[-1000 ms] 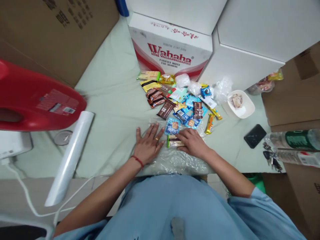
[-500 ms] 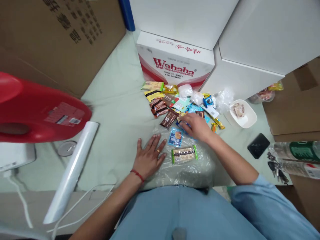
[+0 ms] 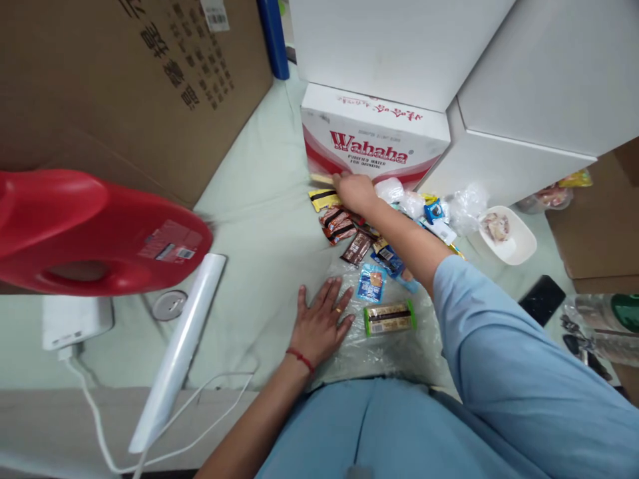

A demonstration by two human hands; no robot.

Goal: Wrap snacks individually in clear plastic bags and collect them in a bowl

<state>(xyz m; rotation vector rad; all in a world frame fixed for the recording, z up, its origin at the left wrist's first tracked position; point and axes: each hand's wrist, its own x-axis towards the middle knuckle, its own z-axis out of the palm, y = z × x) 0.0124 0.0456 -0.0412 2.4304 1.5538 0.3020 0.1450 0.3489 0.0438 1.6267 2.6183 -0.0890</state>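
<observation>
My left hand [image 3: 323, 322] lies flat with fingers spread, at the left edge of a clear plastic sheet [image 3: 399, 359]. On that sheet, to the right of the fingers, are a blue snack packet [image 3: 371, 283] and a green-ended snack packet [image 3: 390, 317]. My right hand [image 3: 355, 191] reaches to the back of the snack pile, its fingers closed on a pale yellow snack packet [image 3: 321, 179] in front of the Wahaba-style white-and-red carton [image 3: 374, 143]. Beside it lie a yellow packet [image 3: 323, 199], reddish-brown packets [image 3: 338, 225] and a dark brown packet [image 3: 357, 248]. My right forearm hides part of the pile.
A red plastic jug [image 3: 124, 233], a white roll [image 3: 180, 349] and a white charger box with cable [image 3: 77, 321] are at left. Right of the pile are a white bowl [image 3: 522, 239], a black phone [image 3: 542, 299] and plastic bottles [image 3: 606, 313]. Large boxes stand behind.
My right hand has moved from the blue packets to the back left of the pile, closing on the pale yellow packet. My left hand stays flat. The camera view has shifted left.
</observation>
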